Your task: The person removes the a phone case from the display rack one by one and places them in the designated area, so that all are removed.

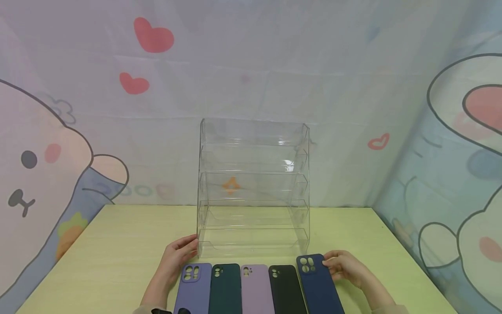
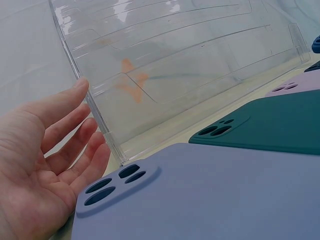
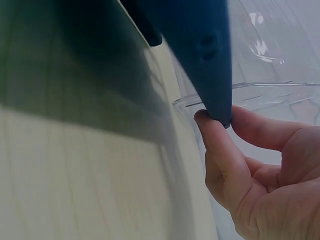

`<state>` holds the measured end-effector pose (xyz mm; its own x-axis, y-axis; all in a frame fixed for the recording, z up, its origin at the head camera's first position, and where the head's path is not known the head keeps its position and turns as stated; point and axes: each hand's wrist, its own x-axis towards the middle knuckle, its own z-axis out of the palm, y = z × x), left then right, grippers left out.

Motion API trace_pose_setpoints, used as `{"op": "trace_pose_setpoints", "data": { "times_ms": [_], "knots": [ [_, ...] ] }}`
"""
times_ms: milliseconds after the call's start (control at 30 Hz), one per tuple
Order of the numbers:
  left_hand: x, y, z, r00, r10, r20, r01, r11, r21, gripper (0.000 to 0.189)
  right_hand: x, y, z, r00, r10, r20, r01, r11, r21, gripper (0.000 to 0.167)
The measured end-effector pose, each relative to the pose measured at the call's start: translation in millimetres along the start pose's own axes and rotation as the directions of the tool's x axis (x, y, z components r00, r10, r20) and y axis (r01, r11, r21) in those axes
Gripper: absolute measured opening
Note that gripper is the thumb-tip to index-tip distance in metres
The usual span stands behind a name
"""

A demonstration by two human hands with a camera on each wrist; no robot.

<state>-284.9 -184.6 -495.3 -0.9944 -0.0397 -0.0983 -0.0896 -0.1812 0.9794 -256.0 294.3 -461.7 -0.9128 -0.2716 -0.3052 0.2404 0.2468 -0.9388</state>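
Observation:
A clear plastic tiered rack [image 1: 252, 250] stands upright in the middle of the table. My left hand [image 1: 178, 257] is at its lower left side, fingers fairly straight and touching the edge in the left wrist view. With thumb and fingers, my right hand [image 1: 347, 267] pinches the upper corner of a dark blue phone case [image 1: 319, 283], which is tilted and lifted off the table in the right wrist view. Left of it lie a black phone case [image 1: 288, 290], a pink-purple one [image 1: 256, 288], a dark green one [image 1: 225, 288] and a lavender one [image 1: 194, 292], in a row.
The pale yellow table [image 1: 133, 244] extends to both sides of the rack. Behind it hangs a cloth backdrop [image 1: 251, 65] with hearts and cartoon animals. The row of cases sits close in front of the rack's base.

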Motion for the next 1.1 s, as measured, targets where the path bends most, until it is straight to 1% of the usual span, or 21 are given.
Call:
{"op": "trace_pose_setpoints", "data": {
  "times_ms": [200,433,633,767,967,1100],
  "knots": [
    [-0.7,0.2,-0.4,1.000,-0.004,-0.002,0.004,1.000,-0.001,0.048,2.0,2.9,0.9,1.000,0.004,0.016,-0.004,1.000,0.006,0.022],
    [1.1,-1.7,-0.5,1.000,0.007,-0.003,-0.007,1.000,0.013,0.050,2.8,5.1,3.3,0.999,0.020,0.036,-0.019,1.000,-0.025,0.033],
    [1.8,-1.2,-0.2,1.000,-0.004,-0.010,0.004,1.000,0.014,0.051,2.6,6.1,6.7,0.999,0.045,0.008,-0.044,0.996,-0.077,0.038],
    [1.5,-0.3,-0.4,1.000,0.002,-0.008,-0.002,1.000,0.020,0.051,0.6,3.6,8.7,0.998,0.053,-0.015,-0.055,0.993,-0.109,0.040],
    [1.4,-0.5,0.1,1.000,-0.001,-0.010,0.001,1.000,0.014,0.051,-2.5,0.0,11.3,0.997,0.054,-0.051,-0.061,0.988,-0.142,0.036],
    [0.6,-0.5,0.4,1.000,0.001,-0.009,-0.001,1.000,0.013,0.051,-2.5,1.0,11.6,0.995,0.072,-0.074,-0.083,0.984,-0.158,0.030]
  ]
}}
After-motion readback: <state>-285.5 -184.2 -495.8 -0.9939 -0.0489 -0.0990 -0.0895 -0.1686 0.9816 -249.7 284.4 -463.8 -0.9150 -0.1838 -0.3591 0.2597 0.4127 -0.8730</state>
